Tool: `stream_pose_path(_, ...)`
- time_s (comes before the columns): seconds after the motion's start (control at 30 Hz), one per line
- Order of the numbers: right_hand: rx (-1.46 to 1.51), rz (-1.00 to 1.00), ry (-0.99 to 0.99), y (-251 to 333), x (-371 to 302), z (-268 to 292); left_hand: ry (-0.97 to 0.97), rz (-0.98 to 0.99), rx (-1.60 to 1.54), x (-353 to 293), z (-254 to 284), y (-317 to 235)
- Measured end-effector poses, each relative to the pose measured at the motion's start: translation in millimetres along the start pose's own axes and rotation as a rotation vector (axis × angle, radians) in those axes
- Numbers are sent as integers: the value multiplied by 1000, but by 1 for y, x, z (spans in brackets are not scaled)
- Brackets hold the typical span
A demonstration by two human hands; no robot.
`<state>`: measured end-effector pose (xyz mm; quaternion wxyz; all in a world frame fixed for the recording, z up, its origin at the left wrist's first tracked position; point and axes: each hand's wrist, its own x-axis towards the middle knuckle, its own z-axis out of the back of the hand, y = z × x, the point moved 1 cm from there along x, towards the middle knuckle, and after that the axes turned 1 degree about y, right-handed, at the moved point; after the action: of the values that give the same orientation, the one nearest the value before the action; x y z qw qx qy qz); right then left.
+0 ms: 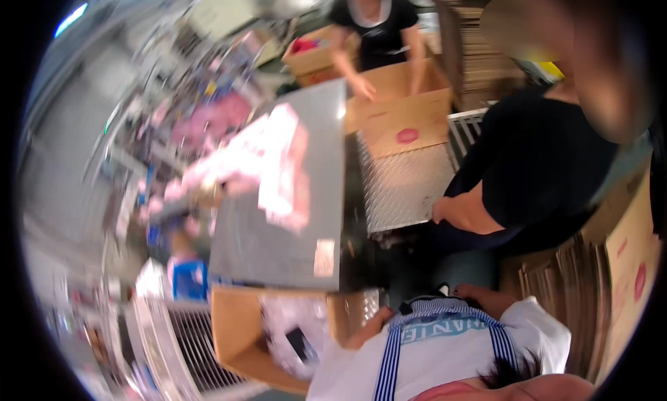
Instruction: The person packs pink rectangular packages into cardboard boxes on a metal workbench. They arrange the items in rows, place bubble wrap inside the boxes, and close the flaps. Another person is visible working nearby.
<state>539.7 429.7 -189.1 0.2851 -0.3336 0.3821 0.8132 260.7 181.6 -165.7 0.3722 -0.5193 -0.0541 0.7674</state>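
Observation:
At the lower middle, both my forearms reach from white sleeves toward the waist of a striped apron [434, 305]. Beside the right flap of an open cardboard box [229, 324] is my left hand [381, 318]; its fingers are too blurred to make out. My right hand [469, 290] is in front of the apron's waist, small and smeared. Whether it holds anything does not show. In the box lies a clear plastic bag [313, 318] with a flat dark piece [301, 344] on it.
A grey table [264, 255] carries a heap of pale pink packages [278, 165]. Across from me, a person [375, 26] reaches into a carton [403, 123] by a tread-plate platform [403, 186]. Another person in black [535, 158] touches its edge. Flattened cardboard [570, 304] stands at right.

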Motion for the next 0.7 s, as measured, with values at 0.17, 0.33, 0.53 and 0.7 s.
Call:
stream_pose_path(0.17, -95, 160, -47, -78, 8, -34, 10, -78, -186, 25, -38, -22)
stream_pose_path(0.33, -464, 315, 49, -121, 49, -43, -141, -8, -188, 0, -54, -38)
stream_pose_path(0.53, -279, 382, 104, -7, 13, 49, -343, 316, -401, -79, -106, -21)
stream_pose_path(0.7, -136, 378, 63, 53, -36, 66, -344, 610, -485, -140, -225, -16)
